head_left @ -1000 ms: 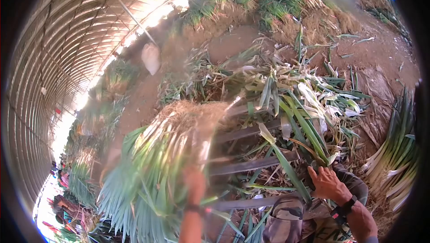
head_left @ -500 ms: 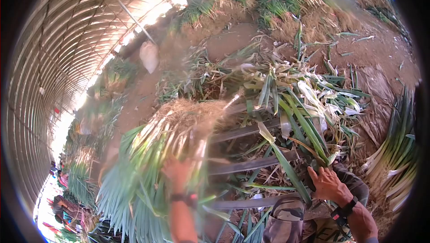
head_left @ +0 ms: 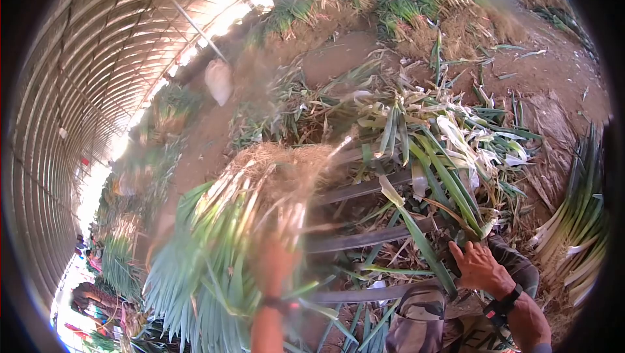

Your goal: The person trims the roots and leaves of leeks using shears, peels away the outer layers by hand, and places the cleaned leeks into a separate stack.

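Note:
My left hand (head_left: 277, 265) is smeared by motion. It lies over the stalks of a big bunch of green onions (head_left: 224, 249), whose roots point away from me and whose leaves hang toward me at the left. Whether its fingers grip any stalk cannot be told. At the lower right, my right hand (head_left: 482, 268) rests by my knee with its visible fingers apart. Just beyond its fingertips is the cut end of a loose green leaf (head_left: 456, 190). Another long leaf (head_left: 416, 239) slants across the dark slats (head_left: 364, 239) between my hands.
Stripped leaves and pale husks (head_left: 456, 135) are heaped beyond the slats. A second pile of green onions (head_left: 573, 223) lies at the right. More bunches (head_left: 410, 8) line the far ground. A white bag-like thing (head_left: 218, 81) is by a pole. Another person (head_left: 91, 294) is at the far left.
My left hand has moved slightly right and nearer to me over the bunch, still blurred. My right hand has hardly moved.

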Demonstrator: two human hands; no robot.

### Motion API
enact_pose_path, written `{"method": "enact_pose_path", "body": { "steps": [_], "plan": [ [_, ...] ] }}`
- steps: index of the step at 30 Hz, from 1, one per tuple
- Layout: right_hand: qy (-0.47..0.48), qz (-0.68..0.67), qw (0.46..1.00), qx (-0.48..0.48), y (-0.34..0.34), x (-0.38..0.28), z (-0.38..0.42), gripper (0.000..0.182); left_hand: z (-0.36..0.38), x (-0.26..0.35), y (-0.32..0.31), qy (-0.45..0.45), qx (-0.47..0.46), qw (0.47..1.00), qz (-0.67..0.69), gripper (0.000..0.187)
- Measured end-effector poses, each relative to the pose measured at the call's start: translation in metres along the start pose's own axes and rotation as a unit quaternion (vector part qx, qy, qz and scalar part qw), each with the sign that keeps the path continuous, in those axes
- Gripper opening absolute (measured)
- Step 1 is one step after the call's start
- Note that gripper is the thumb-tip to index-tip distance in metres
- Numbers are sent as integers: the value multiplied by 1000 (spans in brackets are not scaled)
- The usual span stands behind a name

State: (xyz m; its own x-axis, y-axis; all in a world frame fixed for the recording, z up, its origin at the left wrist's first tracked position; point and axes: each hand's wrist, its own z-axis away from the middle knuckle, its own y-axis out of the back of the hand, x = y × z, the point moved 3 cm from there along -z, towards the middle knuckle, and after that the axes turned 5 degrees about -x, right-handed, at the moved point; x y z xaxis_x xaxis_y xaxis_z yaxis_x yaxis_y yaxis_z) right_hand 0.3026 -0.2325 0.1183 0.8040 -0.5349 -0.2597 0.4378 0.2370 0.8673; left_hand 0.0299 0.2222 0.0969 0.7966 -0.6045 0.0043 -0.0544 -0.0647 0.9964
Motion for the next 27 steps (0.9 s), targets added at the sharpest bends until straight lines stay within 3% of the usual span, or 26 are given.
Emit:
{"method": "enact_pose_path", "body": {
  "steps": [4, 5, 8, 14, 15, 19, 22, 23, 26, 27],
  "plan": [
    [5, 13, 1000, 10, -7, 4, -1, 101, -1, 12, 29, 10, 38, 998, -47, 104],
    [4, 12, 1000, 12, -6, 3, -1, 101, -6, 1, 20, 9, 46, 999, 4, 110],
    [14, 15, 1000, 19, -3, 2, -1, 97, -14, -7, 22, 69, -9, 997, 45, 122],
    [30, 17, 999, 31, -2, 1, 3, 95, -25, -14, 2, 109, -39, 993, 22, 115],
    [33, 17, 999, 35, -1, 2, 4, 94, -22, -6, 5, 94, -28, 995, 2, 106],
    [23, 10, 999, 25, 1, 2, 5, 95, -3, 3, -9, 45, 7, 998, -47, 102],
    [9, 8, 1000, 4, -7, 5, 2, 98, 1, 7, 0, 72, -20, 997, -24, 104],
    [10, 8, 1000, 5, -8, 6, 2, 99, 4, 22, 25, 114, -80, 990, 18, 106],
    [4, 12, 1000, 6, -9, 7, 0, 99, -2, 15, 8, 119, -59, 991, -1, 102],
    [3, 12, 1000, 6, -10, 6, 1, 99, -11, 1, -13, 114, -64, 991, -6, 90]
  ]
}}
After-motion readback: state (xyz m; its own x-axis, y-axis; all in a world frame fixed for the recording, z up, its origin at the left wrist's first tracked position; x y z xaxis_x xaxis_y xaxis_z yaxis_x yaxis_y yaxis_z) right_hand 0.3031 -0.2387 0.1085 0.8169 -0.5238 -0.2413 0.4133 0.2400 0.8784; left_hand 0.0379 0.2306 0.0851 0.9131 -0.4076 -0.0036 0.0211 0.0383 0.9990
